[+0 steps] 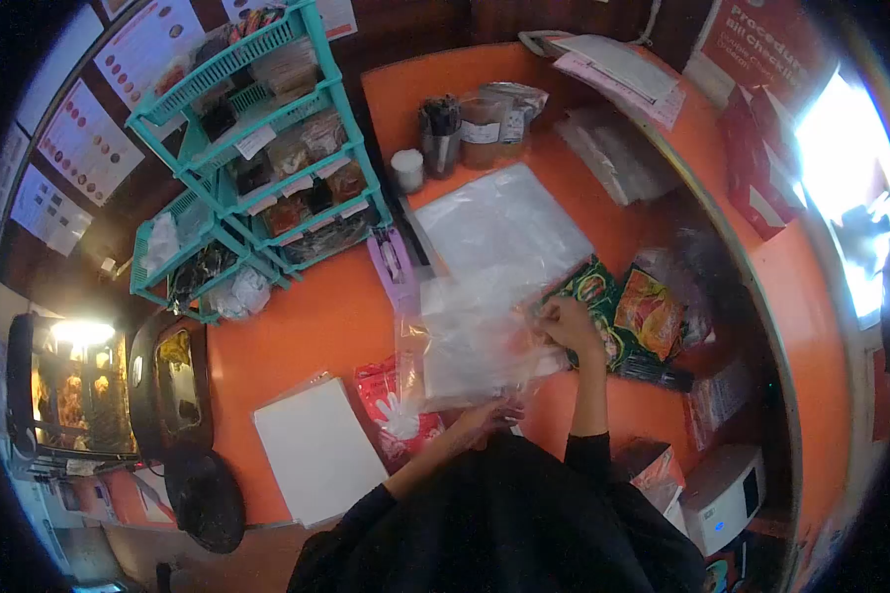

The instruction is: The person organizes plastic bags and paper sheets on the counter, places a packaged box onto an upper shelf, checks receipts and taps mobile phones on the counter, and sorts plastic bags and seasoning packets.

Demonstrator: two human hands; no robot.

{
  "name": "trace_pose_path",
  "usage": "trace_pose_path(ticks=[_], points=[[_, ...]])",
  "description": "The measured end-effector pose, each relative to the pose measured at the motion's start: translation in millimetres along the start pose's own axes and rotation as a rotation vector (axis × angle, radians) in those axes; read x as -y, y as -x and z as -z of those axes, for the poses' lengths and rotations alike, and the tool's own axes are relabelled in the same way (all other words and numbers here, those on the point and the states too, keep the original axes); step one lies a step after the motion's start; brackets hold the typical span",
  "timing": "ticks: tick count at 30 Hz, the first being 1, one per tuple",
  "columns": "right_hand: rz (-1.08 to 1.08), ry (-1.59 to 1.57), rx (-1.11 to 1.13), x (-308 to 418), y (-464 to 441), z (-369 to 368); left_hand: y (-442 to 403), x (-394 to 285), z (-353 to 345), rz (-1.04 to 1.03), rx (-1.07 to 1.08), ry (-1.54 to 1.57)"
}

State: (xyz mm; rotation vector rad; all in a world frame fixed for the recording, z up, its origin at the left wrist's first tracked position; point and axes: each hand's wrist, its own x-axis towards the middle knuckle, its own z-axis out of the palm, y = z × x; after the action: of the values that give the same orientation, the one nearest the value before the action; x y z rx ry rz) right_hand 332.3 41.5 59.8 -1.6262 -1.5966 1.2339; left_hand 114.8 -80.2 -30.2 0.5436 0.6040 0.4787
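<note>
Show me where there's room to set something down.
The widest bare patch of orange counter lies between the teal rack and the white sheets. A smaller one borders the right forearm, below the green packets. Around the left hand and right hand, clear bags crowd it.

Free counter between rack and paper

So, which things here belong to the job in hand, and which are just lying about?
Seemingly in the job:
thin, clear plastic bag between the bare left hand and right hand
probably the flat pile of clear plastic beyond it

Seemingly lying about:
teal plastic tiered rack
white rectangular paper stack
white boxy device with blue light
</note>
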Motion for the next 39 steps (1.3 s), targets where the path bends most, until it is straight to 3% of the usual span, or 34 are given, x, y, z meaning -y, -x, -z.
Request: trace_pose_path(ticks=[2,5,7,8,10,11,12,13,14,16,17,19,23,25,28,31,33,35,36,37,38,39], points=[[0.182,0.33,-0.111,10.3,3.1,2.5,-2.7,5.1,7.1,0.033,0.025,-0.045],[0.028,0.056,0.053,19.1,5.1,0.3,9.0,-7.9,-5.4,0.059,0.076,-0.028],[0.018,0.019,0.061,15.7,4.6,0.6,48.4,-58.5,-37.8,0.283,0.079,-0.39],[0.005,-0.022,0.062,14.4,4.5,-0.3,51.8,-62.2,-24.2,0.279,0.074,-0.382],[-0.049,-0.196,0.011,29.6,12.6,-3.4,60.5,-64.2,12.3,0.012,0.312,-0.659],[-0.104,-0.369,-0.051,35.3,15.2,-5.1,69.9,-77.8,26.9,-0.045,0.209,-0.695],[-0.189,-0.606,0.047,16.4,4.3,-10.3,76.4,-95.2,41.0,-0.102,0.104,-0.734],[-0.188,-0.603,0.059,5.5,-1.5,-16.1,77.5,-105.7,54.7,-0.247,-0.172,-0.757],[-0.053,-0.51,0.057,-2.6,-5.2,-21.3,73.2,-111.4,69.6,-0.389,-0.448,-0.769],[0.093,-0.409,0.064,-11.7,-12.1,-33.6,48.6,-110.3,103.5,-0.874,-1.038,-1.247],[0.128,-0.376,-0.001,-13.8,-13.1,-43.1,34.2,-99.7,126.6,-0.88,-1.051,-1.242],[0.169,-0.341,-0.057,-36.7,-23.4,-61.3,12.4,-82.1,161.1,-0.751,-1.049,-0.856],[0.245,-0.073,-0.202,-73.8,-48.4,-92.6,17.2,-87.9,121.1,-0.624,-0.841,-0.608],[0.203,-0.127,-0.202,-55.4,-42.4,-107.6,13.0,-93.4,107.6,-0.829,-0.896,-0.671],[0.012,-0.361,-0.14,-13.2,-23.8,-118.3,16.4,-92.5,108.2,-0.765,-1.013,-0.506],[-0.108,-0.522,-0.102,45.4,-7.1,-88.2,60.8,-110.2,114.6,-0.86,-1.158,-0.564],[0.019,-0.541,-0.181,64.1,-4.2,-60.1,88.5,-108.9,158.7,-1.204,-1.105,-0.501],[0.126,-0.535,-0.249,66.1,-11.8,-34.1,137.6,-105.7,180.8,-1.244,-1.181,-0.31],[0.123,-0.671,-0.355,65.9,-19.2,-20.2,167.3,-101.9,203.1,-1.067,-1.35,-0.485],[0.123,-0.808,-0.469,67.1,-25.9,-8.9,195.2,-101.1,209.1,-0.942,-1.395,-0.324],[0.123,-0.806,-0.5,69.6,-34.0,-1.5,218.1,-91.3,227.9,-1.058,-1.397,-0.14],[0.032,-0.867,-0.562,71.4,-46.5,4.8,243.9,-89.3,230.4,-0.995,-1.525,-0.183]])
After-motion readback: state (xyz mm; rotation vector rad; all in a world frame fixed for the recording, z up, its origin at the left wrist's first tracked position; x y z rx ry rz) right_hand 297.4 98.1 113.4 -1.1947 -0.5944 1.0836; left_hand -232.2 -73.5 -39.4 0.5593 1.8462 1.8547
